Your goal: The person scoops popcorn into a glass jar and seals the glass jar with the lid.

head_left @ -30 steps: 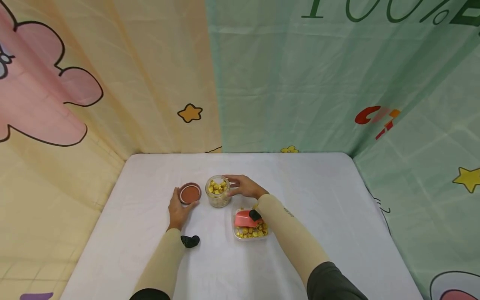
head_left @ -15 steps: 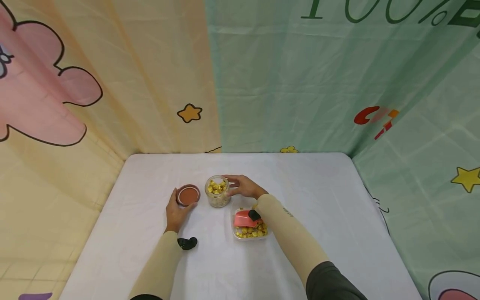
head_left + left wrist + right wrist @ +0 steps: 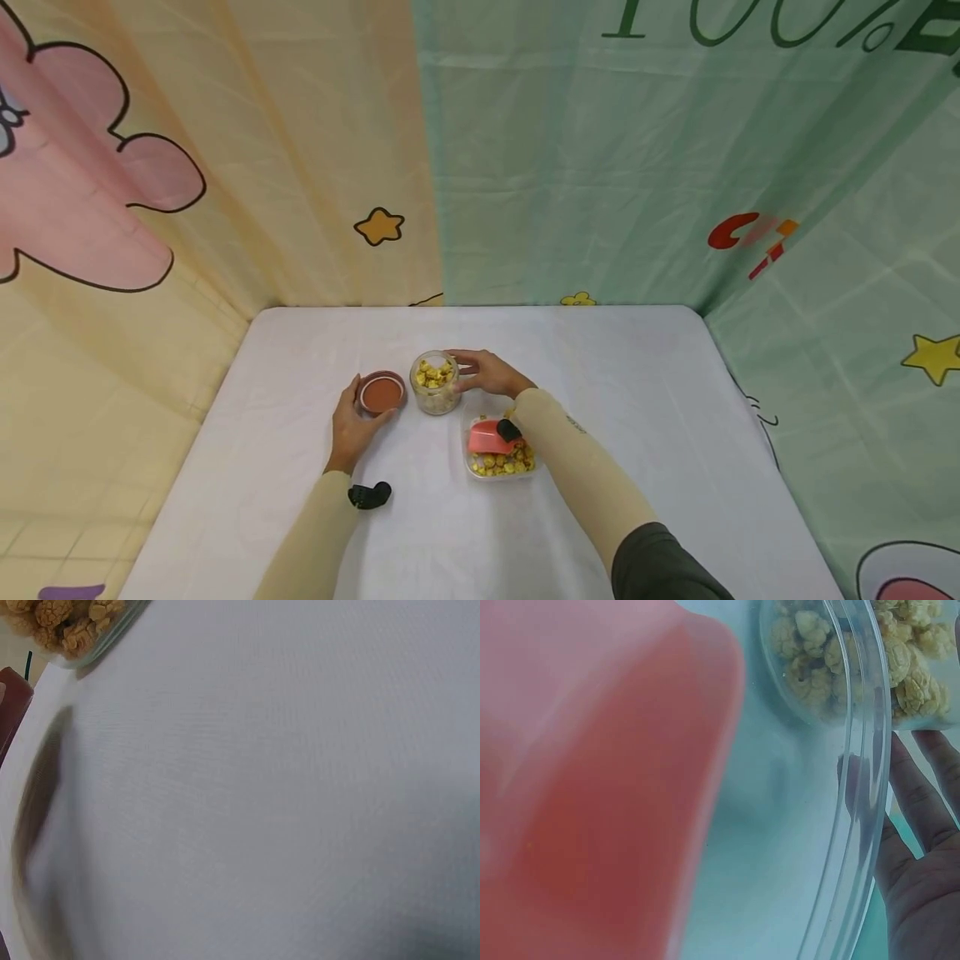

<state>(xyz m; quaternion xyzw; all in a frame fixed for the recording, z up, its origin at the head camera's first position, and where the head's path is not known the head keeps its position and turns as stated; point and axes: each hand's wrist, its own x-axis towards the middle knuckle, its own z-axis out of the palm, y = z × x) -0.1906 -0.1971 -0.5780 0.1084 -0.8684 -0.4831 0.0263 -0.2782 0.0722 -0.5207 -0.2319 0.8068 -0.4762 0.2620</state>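
Note:
My left hand (image 3: pixel 352 429) grips a round reddish-brown lid (image 3: pixel 382 393) by its edge, with the paler inner ring facing up. Just right of the lid stands a clear jar (image 3: pixel 437 402), uncapped and filled with yellow popcorn (image 3: pixel 433 375). My right hand (image 3: pixel 492 372) holds this jar from its right side, fingers and thumb around the glass. In the left wrist view, the jar (image 3: pixel 112 634) shows at the top left corner and the lid (image 3: pixel 13 705) at the left edge. The right wrist view catches the right hand (image 3: pixel 926 877) against the jar's base.
Beneath my right forearm sits a clear plastic tub (image 3: pixel 480 477) with more popcorn and a pink scoop (image 3: pixel 487 437). A white cloth covers the table (image 3: pixel 600 358). Printed curtains (image 3: pixel 562 167) hang behind it and at both sides.
The left hand and lid have shifted slightly left and down, then the lid has come back right, nearer the jar. My right hand and the jar stay in place.

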